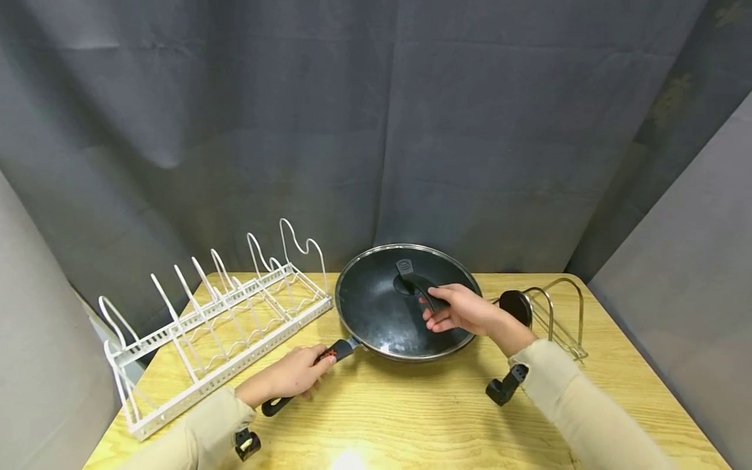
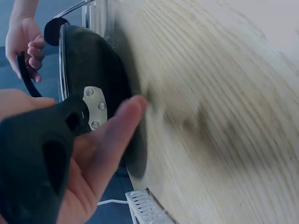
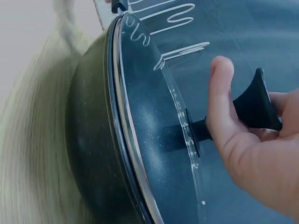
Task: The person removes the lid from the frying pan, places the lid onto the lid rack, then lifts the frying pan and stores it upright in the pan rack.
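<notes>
A dark wok (image 3: 88, 126) stands on the wooden table, covered by a glass lid (image 1: 370, 307) with a shiny metal rim. In the right wrist view the lid's rim lies along the wok's rim. My left hand (image 1: 296, 373) grips the wok's black handle (image 1: 342, 350), which points toward the front left. Silver rivets (image 2: 102, 106) show where that handle joins the wok in the left wrist view. On top of the lid, my right hand (image 1: 461, 307) holds the black lid handle (image 1: 420, 284) between thumb and fingers.
A white wire rack (image 1: 235, 365) with several upright loops runs along the table's left side. Right of the wok stands a metal wire rack (image 1: 580, 307), with a black round piece (image 1: 516, 308) beside it. Grey curtain (image 1: 376, 130) hangs behind the wooden table (image 1: 399, 418).
</notes>
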{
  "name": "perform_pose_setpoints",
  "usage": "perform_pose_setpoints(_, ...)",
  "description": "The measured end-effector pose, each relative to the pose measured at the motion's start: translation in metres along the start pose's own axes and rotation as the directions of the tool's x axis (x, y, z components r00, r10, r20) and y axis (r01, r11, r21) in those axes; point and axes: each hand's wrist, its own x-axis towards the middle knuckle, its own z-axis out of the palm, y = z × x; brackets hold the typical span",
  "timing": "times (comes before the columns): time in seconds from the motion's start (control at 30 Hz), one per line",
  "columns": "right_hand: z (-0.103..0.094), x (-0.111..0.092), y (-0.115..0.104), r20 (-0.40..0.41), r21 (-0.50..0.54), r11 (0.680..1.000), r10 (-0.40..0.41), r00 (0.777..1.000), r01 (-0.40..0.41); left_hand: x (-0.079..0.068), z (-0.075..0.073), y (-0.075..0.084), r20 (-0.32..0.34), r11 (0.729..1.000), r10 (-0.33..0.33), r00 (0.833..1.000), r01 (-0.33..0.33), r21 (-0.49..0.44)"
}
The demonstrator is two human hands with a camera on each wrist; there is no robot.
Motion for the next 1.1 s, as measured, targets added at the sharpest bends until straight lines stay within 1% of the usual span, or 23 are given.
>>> perform_pose_setpoints(0.07, 0.0, 0.002, -0.001, 0.015, 0.058, 0.998, 0.013, 1.0, -0.014, 0.0, -0.001, -0.001, 0.033, 0.992, -0.023, 0.999, 0.027, -0.124)
perform_pose_setpoints(0.1, 0.0, 0.003, -0.001, 0.016, 0.082, 0.996, 0.017, 1.0, -0.018, 0.001, -0.002, -0.001, 0.046, 0.986, -0.031, 0.998, 0.039, -0.163)
perform_pose_setpoints(0.17, -0.001, 0.006, -0.003, 0.006, 0.125, 0.992, 0.024, 1.0, -0.025, 0.001, -0.002, -0.002, 0.069, 0.974, -0.043, 0.997, 0.058, -0.218)
perform_pose_setpoints(0.27, -0.001, 0.01, -0.006, -0.001, 0.183, 0.983, 0.022, 1.0, -0.021, 0.002, -0.004, -0.003, 0.094, 0.963, -0.053, 0.994, 0.076, -0.257)
perform_pose_setpoints(0.33, -0.001, 0.013, -0.008, 0.003, 0.223, 0.974, 0.025, 1.0, -0.025, 0.002, -0.005, -0.003, 0.101, 0.963, -0.055, 0.993, 0.079, -0.256)
perform_pose_setpoints(0.47, -0.002, 0.015, -0.008, 0.035, 0.297, 0.954, 0.033, 0.999, -0.042, 0.002, -0.005, -0.004, 0.112, 0.966, -0.046, 0.993, 0.073, -0.247)
perform_pose_setpoints(0.7, -0.007, 0.021, -0.006, 0.095, 0.432, 0.9, 0.024, 0.995, -0.063, 0.002, -0.003, -0.004, 0.106, 0.976, -0.029, 0.994, 0.051, -0.212)
perform_pose_setpoints(0.77, -0.008, 0.023, -0.005, 0.102, 0.451, 0.89, 0.023, 0.995, -0.066, 0.002, -0.002, -0.004, 0.104, 0.978, -0.032, 0.994, 0.052, -0.204)
perform_pose_setpoints(0.87, -0.008, 0.026, -0.005, 0.109, 0.442, 0.894, 0.02, 0.994, -0.067, 0.002, -0.002, -0.003, 0.104, 0.979, -0.037, 0.994, 0.057, -0.197)
perform_pose_setpoints(0.93, -0.007, 0.027, -0.005, 0.118, 0.444, 0.892, 0.034, 0.992, -0.083, 0.001, -0.002, -0.004, 0.107, 0.978, -0.043, 0.993, 0.063, -0.2)
perform_pose_setpoints(1.0, -0.006, 0.028, -0.005, 0.127, 0.467, 0.877, 0.058, 0.99, -0.111, 0.001, -0.002, -0.004, 0.111, 0.977, -0.048, 0.993, 0.07, -0.202)
perform_pose_setpoints(1.1, -0.004, 0.03, -0.006, 0.129, 0.517, 0.843, 0.099, 0.987, -0.152, 0.0, -0.003, -0.004, 0.111, 0.974, -0.049, 0.993, 0.072, -0.213)
